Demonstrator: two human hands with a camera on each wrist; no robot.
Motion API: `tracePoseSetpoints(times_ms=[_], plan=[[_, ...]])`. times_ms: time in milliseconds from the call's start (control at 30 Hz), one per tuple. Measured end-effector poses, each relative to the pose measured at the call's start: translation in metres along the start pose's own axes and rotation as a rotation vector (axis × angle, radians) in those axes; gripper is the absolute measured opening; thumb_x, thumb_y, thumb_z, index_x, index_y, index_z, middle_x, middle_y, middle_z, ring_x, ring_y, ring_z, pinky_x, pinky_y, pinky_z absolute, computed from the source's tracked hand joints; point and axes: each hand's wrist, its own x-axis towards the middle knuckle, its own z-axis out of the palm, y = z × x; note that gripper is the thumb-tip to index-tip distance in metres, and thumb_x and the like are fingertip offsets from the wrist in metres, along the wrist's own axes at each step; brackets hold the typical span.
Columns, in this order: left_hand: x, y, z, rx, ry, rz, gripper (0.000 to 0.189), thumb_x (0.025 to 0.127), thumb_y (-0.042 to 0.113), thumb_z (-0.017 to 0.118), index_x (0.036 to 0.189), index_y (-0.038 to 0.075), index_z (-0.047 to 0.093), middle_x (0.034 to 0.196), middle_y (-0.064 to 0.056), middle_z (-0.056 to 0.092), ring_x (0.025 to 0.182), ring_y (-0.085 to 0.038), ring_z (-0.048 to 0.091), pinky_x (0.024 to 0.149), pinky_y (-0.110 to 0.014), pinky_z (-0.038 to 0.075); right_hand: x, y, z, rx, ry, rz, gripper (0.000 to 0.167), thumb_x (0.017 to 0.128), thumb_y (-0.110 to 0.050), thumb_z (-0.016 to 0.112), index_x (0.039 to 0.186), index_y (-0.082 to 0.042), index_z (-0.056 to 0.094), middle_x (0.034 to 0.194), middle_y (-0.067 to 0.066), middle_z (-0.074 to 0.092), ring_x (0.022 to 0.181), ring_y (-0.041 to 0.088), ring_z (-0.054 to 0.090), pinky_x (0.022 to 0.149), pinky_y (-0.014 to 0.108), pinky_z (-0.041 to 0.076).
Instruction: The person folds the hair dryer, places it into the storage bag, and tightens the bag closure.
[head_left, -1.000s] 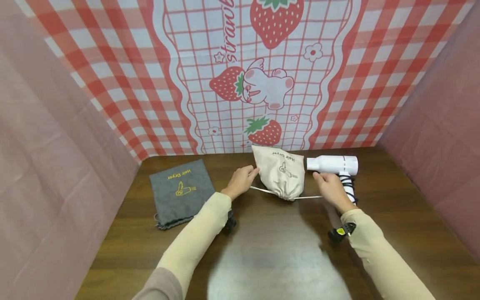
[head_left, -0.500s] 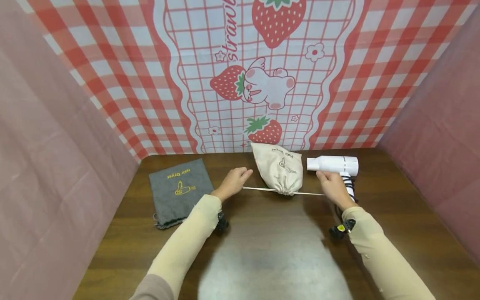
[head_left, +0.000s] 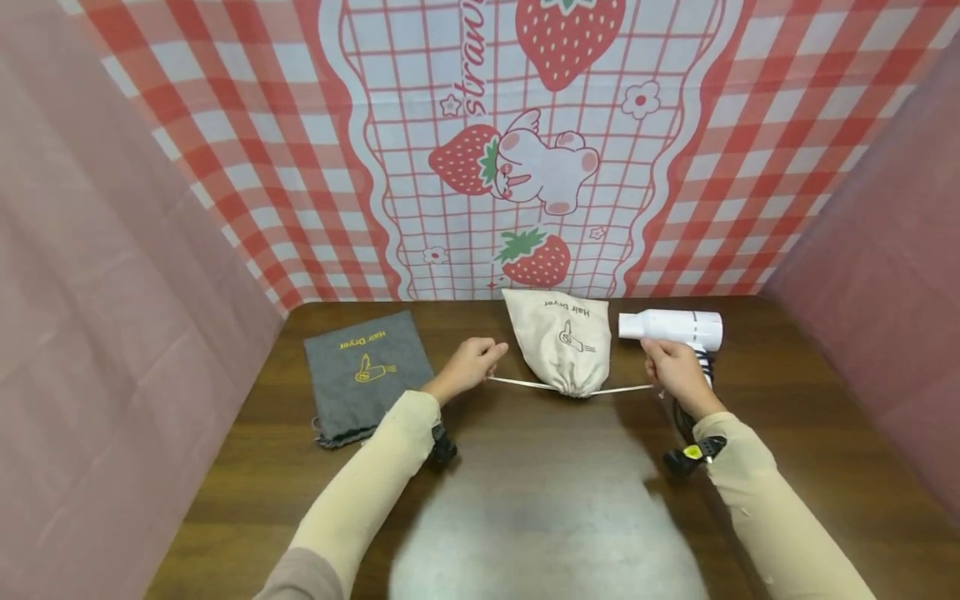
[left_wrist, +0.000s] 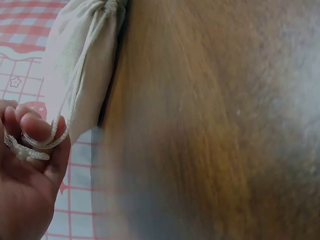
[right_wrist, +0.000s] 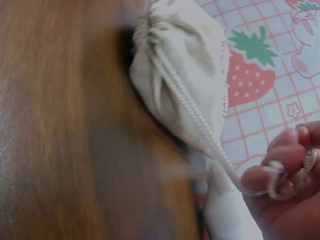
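A cream cloth drawstring bag [head_left: 564, 342], printed "Hair Dryer", lies at the back middle of the table with its mouth gathered tight toward the person. My left hand [head_left: 471, 365] grips one white drawstring [head_left: 525, 383], and in the left wrist view the knotted cord [left_wrist: 75, 90] loops around its fingers. On the other side my right hand [head_left: 675, 373] holds the opposite drawstring [head_left: 622, 390]; its knotted end shows at the fingers in the right wrist view. Both cords run out sideways from the cinched mouth. What is inside the bag is hidden.
Behind the right hand lies a white hair dryer [head_left: 671, 327], a dark cord wrapped around its handle. A grey drawstring bag [head_left: 367, 375] lies flat at left, beside the left forearm. A strawberry-print curtain [head_left: 547, 167] stands along the table's back edge.
My left hand has moved left, away from the bag, and my right hand slightly right. The cords now stretch farther out and the bag's mouth is gathered. The head view has shifted slightly.
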Motion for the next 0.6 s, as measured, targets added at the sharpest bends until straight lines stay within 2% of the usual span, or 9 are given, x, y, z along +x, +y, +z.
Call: tracePoseSetpoints(times_ms=[67,133,200,300,400,467,600], plan=[[-0.002,0.000,-0.001,-0.004,0.043,-0.007,0.043,0.102,0.027,0.051,0.065,0.004,0.053,0.064,-0.004,0.062,0.054,-0.009,0.051,0.052,-0.022,0.041,-0.001,-0.002,-0.002,0.027,-0.021,-0.005,0.048,0.103,-0.035,0.044,0.066,-0.004,0.051,0.053,-0.009,0.051,0.046,0.004,0.048,0.044,0.026,0.043],[-0.004,0.001,-0.003,0.005,0.088,-0.009,0.044,0.101,0.028,0.051,0.069,-0.002,0.058,0.068,-0.007,0.065,0.056,-0.009,0.051,0.054,-0.023,0.041,-0.002,-0.002,-0.005,0.007,-0.030,-0.036,0.050,0.103,-0.033,0.044,0.067,0.000,0.053,0.057,-0.010,0.056,0.052,0.002,0.053,0.050,0.024,0.046],[-0.005,0.001,-0.005,0.035,0.126,-0.004,0.044,0.101,0.029,0.052,0.074,-0.005,0.062,0.070,-0.009,0.065,0.057,-0.009,0.049,0.056,-0.023,0.040,-0.003,-0.002,-0.010,-0.048,-0.020,-0.069,0.051,0.103,-0.032,0.046,0.069,0.005,0.056,0.061,-0.008,0.058,0.057,0.001,0.053,0.054,0.023,0.046],[-0.009,0.001,-0.009,0.076,0.144,-0.019,0.046,0.100,0.031,0.052,0.076,-0.006,0.062,0.069,-0.013,0.063,0.056,-0.011,0.046,0.056,-0.024,0.038,-0.005,-0.001,-0.014,-0.163,0.017,-0.120,0.050,0.102,-0.031,0.048,0.076,0.009,0.060,0.065,-0.006,0.058,0.061,0.002,0.050,0.058,0.023,0.042],[-0.014,0.001,-0.014,0.131,0.125,-0.051,0.045,0.100,0.032,0.053,0.075,-0.004,0.063,0.077,-0.013,0.070,0.056,-0.011,0.046,0.056,-0.024,0.038,-0.007,0.000,-0.017,-0.237,0.065,-0.138,0.045,0.100,-0.030,0.050,0.081,0.008,0.064,0.063,-0.002,0.056,0.059,0.006,0.046,0.056,0.026,0.039],[-0.018,0.001,-0.018,0.180,0.089,-0.078,0.045,0.100,0.032,0.053,0.074,-0.003,0.064,0.080,-0.012,0.072,0.056,-0.011,0.045,0.056,-0.024,0.037,-0.008,0.000,-0.019,-0.285,0.090,-0.144,0.043,0.100,-0.030,0.051,0.080,0.006,0.065,0.062,-0.001,0.057,0.058,0.008,0.046,0.055,0.027,0.038],[-0.023,0.003,-0.024,0.292,0.001,-0.103,0.038,0.099,0.030,0.055,0.078,0.001,0.069,0.072,-0.009,0.069,0.054,-0.012,0.041,0.055,-0.024,0.034,-0.011,0.002,-0.026,-0.369,0.105,-0.151,0.043,0.100,-0.031,0.051,0.077,0.003,0.066,0.061,0.000,0.057,0.059,0.013,0.047,0.056,0.028,0.037]])
